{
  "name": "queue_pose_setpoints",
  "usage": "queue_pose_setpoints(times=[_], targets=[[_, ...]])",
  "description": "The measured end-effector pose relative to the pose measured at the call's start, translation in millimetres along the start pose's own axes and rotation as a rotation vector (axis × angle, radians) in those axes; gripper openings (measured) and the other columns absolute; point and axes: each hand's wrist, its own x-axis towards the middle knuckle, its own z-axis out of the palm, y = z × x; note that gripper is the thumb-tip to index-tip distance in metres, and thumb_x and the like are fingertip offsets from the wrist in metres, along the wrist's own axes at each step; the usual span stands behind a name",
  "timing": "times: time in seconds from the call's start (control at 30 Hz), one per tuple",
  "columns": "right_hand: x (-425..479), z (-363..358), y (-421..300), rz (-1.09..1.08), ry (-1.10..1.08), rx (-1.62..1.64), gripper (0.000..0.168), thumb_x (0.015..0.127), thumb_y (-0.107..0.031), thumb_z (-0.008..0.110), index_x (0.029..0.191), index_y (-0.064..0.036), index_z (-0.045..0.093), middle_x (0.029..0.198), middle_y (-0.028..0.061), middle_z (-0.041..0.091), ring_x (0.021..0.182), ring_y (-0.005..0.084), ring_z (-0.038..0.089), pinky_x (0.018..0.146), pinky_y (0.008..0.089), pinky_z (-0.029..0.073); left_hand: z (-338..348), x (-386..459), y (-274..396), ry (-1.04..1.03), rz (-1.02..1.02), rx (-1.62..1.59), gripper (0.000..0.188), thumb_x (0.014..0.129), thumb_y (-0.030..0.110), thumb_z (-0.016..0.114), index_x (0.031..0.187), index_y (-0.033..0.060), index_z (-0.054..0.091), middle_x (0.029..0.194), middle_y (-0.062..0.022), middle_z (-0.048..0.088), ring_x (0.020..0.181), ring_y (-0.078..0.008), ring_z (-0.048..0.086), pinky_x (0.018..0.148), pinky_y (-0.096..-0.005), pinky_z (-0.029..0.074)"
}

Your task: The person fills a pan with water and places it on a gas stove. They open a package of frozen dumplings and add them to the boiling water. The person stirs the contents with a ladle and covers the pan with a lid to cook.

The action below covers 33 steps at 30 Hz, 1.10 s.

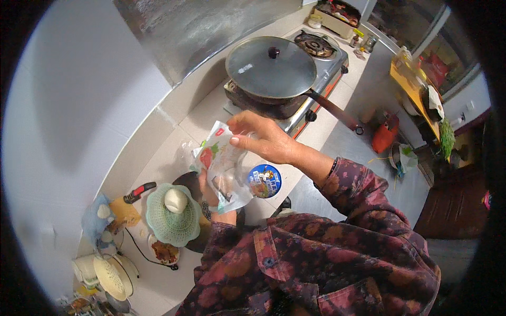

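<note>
A clear and white plastic bag (225, 164) with a strawberry printed on it is held in my left hand (207, 189), partly hidden behind the bag. My right hand (267, 138) is at the bag's top end, its thumb apart from its curled fingers; whether it touches the bag I cannot tell. Beside the bag, on the counter, sits a round tub with a blue printed lid (265, 181). A pale green scalloped openwork cover (160, 215) with a white knob stands to the left. Beyond my hands, a wok with a glass lid (272, 71) rests on the gas stove.
The wok's long handle (336, 108) sticks out past the counter's front edge. Near the wall lies a red and black utility knife (139, 192). A dish of food (165, 251), a black cord (144, 254) and a cream basket (112, 276) are at lower left. A bare burner (315, 43) is farther back.
</note>
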Motion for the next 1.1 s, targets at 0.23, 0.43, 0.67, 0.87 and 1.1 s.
queue_pose_setpoints(times=[0.23, 0.43, 0.67, 0.87, 1.1], targets=[[-5, -87, 15, 0.002, -0.041, -0.197, 0.031, 0.085, -0.027, 0.063, 0.103, -0.002, 0.061, 0.097, 0.0127, 0.063, 0.089, 0.0208, 0.062, 0.078, 0.032, 0.05, -1, 6, 4, 0.054, 0.077, 0.055, 0.062, 0.089, 0.042, 0.038, 0.137, 0.0031, 0.033, 0.136, -0.0188, 0.039, 0.122, -0.0365, 0.042, 0.102, -0.0501, 0.033], [84, -194, 87, -0.033, 0.075, -0.893, 0.035, 0.083, -0.028, 0.061, 0.108, -0.004, 0.056, 0.093, 0.0163, 0.063, 0.087, 0.0314, 0.062, 0.075, 0.04, 0.049, 37, 6, -1, -0.131, 0.027, 0.033, 0.066, 0.089, 0.045, 0.036, 0.139, 0.0026, 0.029, 0.138, -0.0182, 0.038, 0.124, -0.0346, 0.04, 0.102, -0.0484, 0.034], [170, -215, 133, -0.002, -0.235, -1.076, 0.036, 0.083, -0.036, 0.058, 0.102, -0.005, 0.054, 0.089, 0.0166, 0.063, 0.087, 0.0363, 0.061, 0.074, 0.0456, 0.048, 64, 2, -63, 0.345, 0.565, 0.434, 0.061, 0.088, 0.04, 0.04, 0.138, 0.0061, 0.033, 0.143, -0.0114, 0.032, 0.134, -0.0279, 0.027, 0.111, -0.0452, 0.017], [184, -235, 156, -0.062, -0.3, -0.978, 0.036, 0.079, -0.035, 0.06, 0.097, -0.005, 0.059, 0.085, 0.017, 0.064, 0.083, 0.0362, 0.062, 0.071, 0.045, 0.049, 60, 1, -105, 0.395, 0.868, 1.042, 0.064, 0.087, 0.034, 0.052, 0.138, 0.0081, 0.025, 0.142, -0.0199, 0.027, 0.127, -0.0365, 0.033, 0.102, -0.0518, 0.032], [187, -234, 136, 0.02, -0.334, -0.981, 0.043, 0.076, -0.04, 0.062, 0.096, -0.001, 0.064, 0.093, 0.0197, 0.065, 0.091, 0.0342, 0.062, 0.08, 0.043, 0.049, 71, 19, -119, 0.461, 0.958, 0.507, 0.068, 0.084, 0.03, 0.06, 0.138, 0.0091, 0.023, 0.141, -0.0241, 0.027, 0.123, -0.0404, 0.038, 0.097, -0.0551, 0.04]])
